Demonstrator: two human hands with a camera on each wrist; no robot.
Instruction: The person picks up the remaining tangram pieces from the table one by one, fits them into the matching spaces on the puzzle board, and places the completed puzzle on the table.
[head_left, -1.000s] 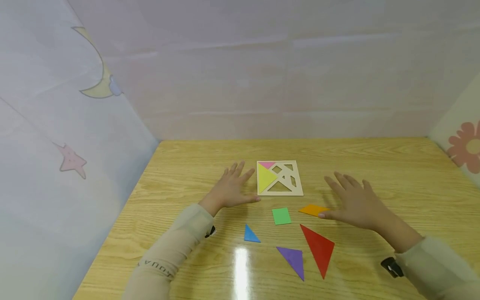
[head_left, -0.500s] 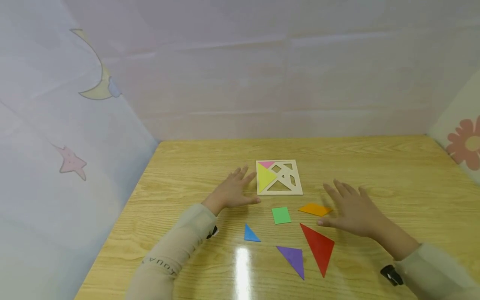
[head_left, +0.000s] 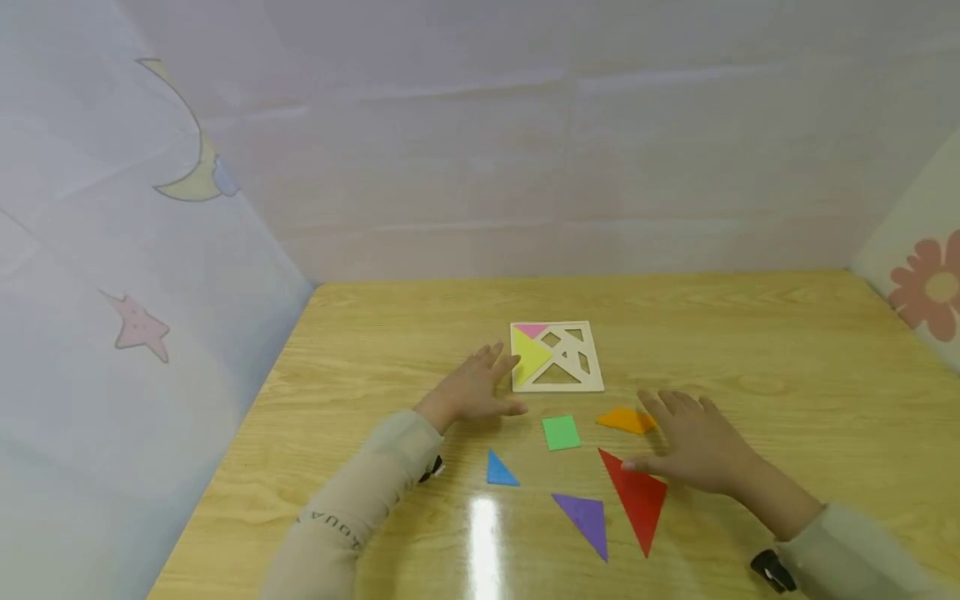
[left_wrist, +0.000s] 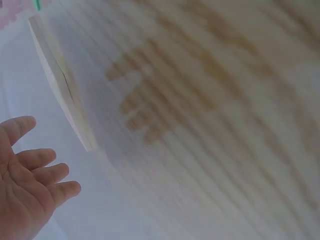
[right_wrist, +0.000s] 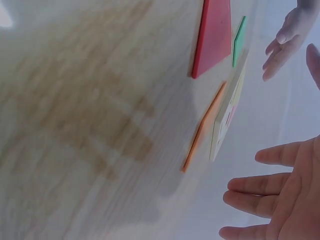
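Note:
My left hand (head_left: 474, 390) hovers with spread fingers at the left edge of a pale tangram tray (head_left: 596, 377). A fingertip overlaps the yellow triangle (head_left: 531, 356) set in that tray, beside a pink triangle (head_left: 532, 330). In the left wrist view the palm stays above the table. My right hand (head_left: 693, 446) is held over the red triangle (head_left: 640, 504) and the orange parallelogram (head_left: 625, 420), fingers extended, gripping nothing. The right wrist view shows the red piece (right_wrist: 214, 37) and orange piece (right_wrist: 204, 127) lying flat below that hand.
A green square (head_left: 561, 432) lies in front of the tray. Nearer to me are a blue triangle (head_left: 500, 469) and a purple triangle (head_left: 587, 522). Several cut-outs in the tray are unfilled. Pale printed cloth (head_left: 465, 167) encloses the wooden table (head_left: 360, 517) at the back and sides.
My right hand has come toward me and a little left, from beside the orange piece to over the red triangle. The left hand has shifted slightly right and nearer. The pieces stayed put.

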